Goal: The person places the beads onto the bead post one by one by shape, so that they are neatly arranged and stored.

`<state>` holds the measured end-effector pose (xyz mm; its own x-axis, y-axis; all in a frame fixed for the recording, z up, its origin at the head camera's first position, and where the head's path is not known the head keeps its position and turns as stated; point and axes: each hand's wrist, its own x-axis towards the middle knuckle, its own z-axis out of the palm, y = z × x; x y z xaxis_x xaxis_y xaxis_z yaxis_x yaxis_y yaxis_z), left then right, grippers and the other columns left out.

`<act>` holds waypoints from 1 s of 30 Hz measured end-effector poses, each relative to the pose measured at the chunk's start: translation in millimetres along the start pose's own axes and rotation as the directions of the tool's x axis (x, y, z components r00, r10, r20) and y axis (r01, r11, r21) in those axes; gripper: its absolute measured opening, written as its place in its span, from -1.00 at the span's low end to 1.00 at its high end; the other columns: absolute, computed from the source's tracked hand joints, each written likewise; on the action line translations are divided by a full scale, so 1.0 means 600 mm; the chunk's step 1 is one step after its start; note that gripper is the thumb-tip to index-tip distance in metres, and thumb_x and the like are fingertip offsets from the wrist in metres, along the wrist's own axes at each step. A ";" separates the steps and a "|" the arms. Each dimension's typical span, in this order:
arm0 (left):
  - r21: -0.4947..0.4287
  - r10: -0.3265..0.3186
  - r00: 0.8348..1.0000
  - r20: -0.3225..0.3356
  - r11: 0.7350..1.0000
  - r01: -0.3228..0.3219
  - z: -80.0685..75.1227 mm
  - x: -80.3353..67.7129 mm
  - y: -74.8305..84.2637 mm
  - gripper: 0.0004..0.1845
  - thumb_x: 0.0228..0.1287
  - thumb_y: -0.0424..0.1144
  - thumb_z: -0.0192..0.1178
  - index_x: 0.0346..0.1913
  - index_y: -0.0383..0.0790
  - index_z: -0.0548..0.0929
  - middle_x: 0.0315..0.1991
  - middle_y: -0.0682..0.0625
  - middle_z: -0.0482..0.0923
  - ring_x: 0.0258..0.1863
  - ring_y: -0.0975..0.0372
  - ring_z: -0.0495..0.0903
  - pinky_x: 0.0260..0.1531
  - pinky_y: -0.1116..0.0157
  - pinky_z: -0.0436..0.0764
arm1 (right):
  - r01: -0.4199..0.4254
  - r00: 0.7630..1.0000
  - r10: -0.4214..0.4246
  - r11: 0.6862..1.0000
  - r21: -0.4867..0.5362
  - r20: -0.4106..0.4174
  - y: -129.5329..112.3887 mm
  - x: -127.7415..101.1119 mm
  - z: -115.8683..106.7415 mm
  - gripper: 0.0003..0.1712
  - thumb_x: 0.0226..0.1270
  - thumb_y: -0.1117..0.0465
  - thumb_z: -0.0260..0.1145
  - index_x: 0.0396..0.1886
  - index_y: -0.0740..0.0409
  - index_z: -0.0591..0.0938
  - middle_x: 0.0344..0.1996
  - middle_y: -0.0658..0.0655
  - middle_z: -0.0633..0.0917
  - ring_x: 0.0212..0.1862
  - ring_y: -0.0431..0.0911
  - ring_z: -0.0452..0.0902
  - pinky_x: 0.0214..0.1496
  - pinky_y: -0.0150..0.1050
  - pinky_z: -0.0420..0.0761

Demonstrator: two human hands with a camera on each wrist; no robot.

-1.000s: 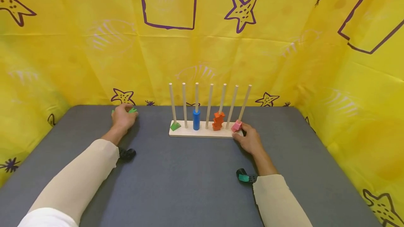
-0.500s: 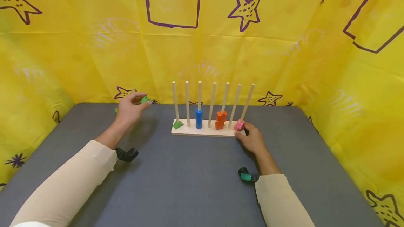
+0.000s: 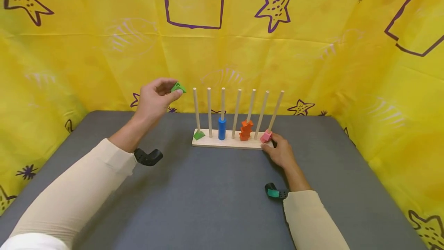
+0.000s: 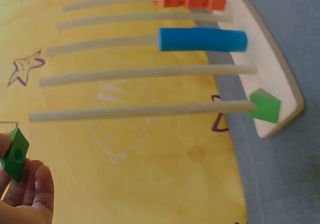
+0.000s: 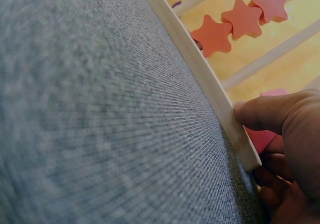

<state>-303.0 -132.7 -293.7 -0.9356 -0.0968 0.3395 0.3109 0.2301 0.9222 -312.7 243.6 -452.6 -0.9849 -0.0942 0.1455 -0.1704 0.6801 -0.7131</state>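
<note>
My left hand [image 3: 152, 101] pinches a green triangular block [image 3: 178, 87] with a hole through it, just left of the top of the leftmost peg [image 3: 196, 107]. In the left wrist view this block [image 4: 15, 156] is between thumb and fingers, apart from the peg. A row of several upright pegs stands on a pale wooden base [image 3: 229, 144]. Another green block [image 3: 199, 135] sits at the foot of the leftmost peg. My right hand [image 3: 281, 151] grips the base's right end, thumb on its front edge, fingers beside the pink blocks [image 3: 266, 136].
Blue cylinders [image 3: 222, 128] are stacked on the third peg from the left. Orange star blocks [image 3: 245, 130] fill the lower part of the fifth. A yellow patterned cloth [image 3: 312, 68] hangs behind and beside the grey table [image 3: 215, 196].
My left hand has lifted the green block off the table's back left and carried it up and right to near the peg top. The right hand keeps its grip on the base.
</note>
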 end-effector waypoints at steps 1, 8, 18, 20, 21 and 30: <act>-0.020 0.009 1.000 0.001 1.000 -0.009 0.004 0.003 0.004 -0.64 0.22 -0.39 0.32 0.07 -0.40 0.57 -0.11 -0.13 0.55 -0.12 0.13 0.55 -0.11 0.39 0.57 | -0.003 1.000 0.003 1.000 -0.004 0.000 0.001 0.000 -0.001 -0.38 0.22 0.24 0.34 0.27 0.37 0.46 0.23 0.43 0.43 0.25 0.32 0.29 0.29 0.19 0.22; -0.059 0.042 0.999 0.004 0.997 -0.042 0.026 0.019 0.014 -0.63 0.21 -0.42 0.32 0.07 -0.43 0.57 -0.12 -0.13 0.55 -0.12 0.13 0.55 -0.09 0.37 0.57 | -0.010 1.000 0.010 1.000 -0.016 0.001 0.000 -0.001 -0.002 -0.38 0.23 0.23 0.33 0.27 0.36 0.45 0.23 0.43 0.42 0.25 0.31 0.29 0.29 0.19 0.22; -0.093 0.050 0.998 0.024 0.995 -0.048 0.051 0.024 0.012 -0.65 0.19 -0.49 0.31 0.05 -0.45 0.58 -0.14 -0.13 0.55 -0.17 0.13 0.55 -0.12 0.37 0.58 | -0.011 1.000 0.011 1.000 -0.006 0.001 -0.001 -0.001 -0.003 -0.39 0.23 0.24 0.34 0.26 0.37 0.46 0.22 0.44 0.43 0.24 0.32 0.30 0.28 0.20 0.22; -0.085 0.057 0.998 0.032 0.995 -0.054 0.054 0.023 0.011 -0.66 0.19 -0.49 0.31 0.04 -0.47 0.58 -0.14 -0.15 0.55 -0.17 0.14 0.55 -0.14 0.37 0.59 | -0.010 1.000 0.010 1.000 -0.005 -0.002 -0.001 0.000 -0.003 -0.39 0.23 0.23 0.33 0.26 0.37 0.46 0.22 0.44 0.43 0.24 0.32 0.30 0.28 0.20 0.22; -0.081 0.059 0.998 0.036 0.995 -0.056 0.055 0.023 0.011 -0.65 0.19 -0.49 0.31 0.04 -0.48 0.58 -0.14 -0.16 0.55 -0.18 0.14 0.55 -0.15 0.38 0.58 | -0.009 1.000 0.009 1.000 -0.004 -0.004 -0.001 0.000 -0.003 -0.38 0.23 0.23 0.33 0.27 0.37 0.46 0.22 0.44 0.43 0.24 0.32 0.30 0.28 0.20 0.22; -0.026 0.024 0.997 0.071 0.999 -0.022 0.060 0.015 -0.011 -0.65 0.20 -0.45 0.32 0.05 -0.47 0.58 -0.14 -0.20 0.57 -0.20 0.12 0.56 -0.17 0.37 0.59 | -0.018 1.000 0.018 1.000 0.002 0.005 -0.004 0.000 -0.002 -0.38 0.24 0.22 0.34 0.27 0.39 0.46 0.22 0.45 0.42 0.25 0.32 0.29 0.29 0.19 0.21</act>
<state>-319.2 -100.2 -303.4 -0.9375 -0.0218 0.3474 0.3357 0.2070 0.9189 -312.0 243.0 -450.0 -0.9880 -0.0851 0.1290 -0.1522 0.6802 -0.7170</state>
